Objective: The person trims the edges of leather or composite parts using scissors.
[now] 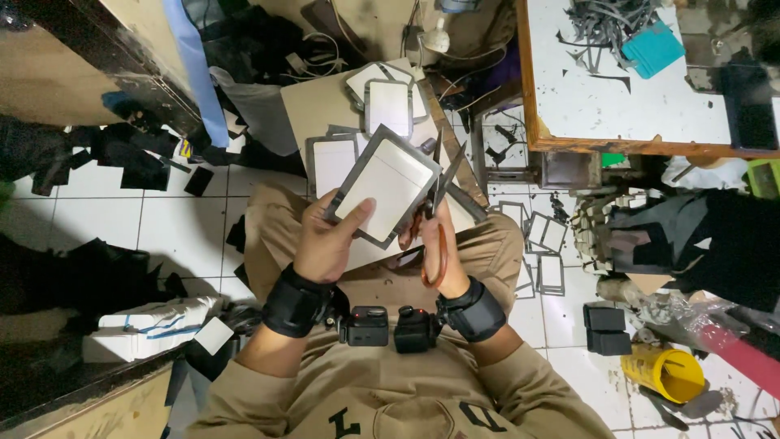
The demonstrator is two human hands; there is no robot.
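- Fingers of the left hand clamped on the grey-framed white card, thumb flat on the white face near its 7 o'clock corner, other fingers hidden behind.
- Right hand fingers closed through the orange loops of the scissors; blades parted, tips toward 1 o'clock, meeting the card's right edge.
- Card sits at frame centre, above the lap, held in the air, tilted.
- Card long axis runs roughly 7 to 1 o'clock; white face toward the camera, upper corner toward 12.
- Handling, judged: light, thin, fairly stiff sheet with a soft grey border; likely bends if pinched hard. Best hold is the lower corner, away from the blades, as now.
- Black wrist bands on both wrists, two small black cameras between them at 6 o'clock.
- Tan trousers below the card.
- At 12 o'clock, a board with more framed cards stacked loosely.
- At 3 o'clock, further cards on the tiled floor.
- At 4 o'clock, a yellow cup lying on its side, black blocks near it.
- At 8 o'clock, a white bundle.
- At 1 o'clock, far, a white table with grey offcuts and a teal piece.
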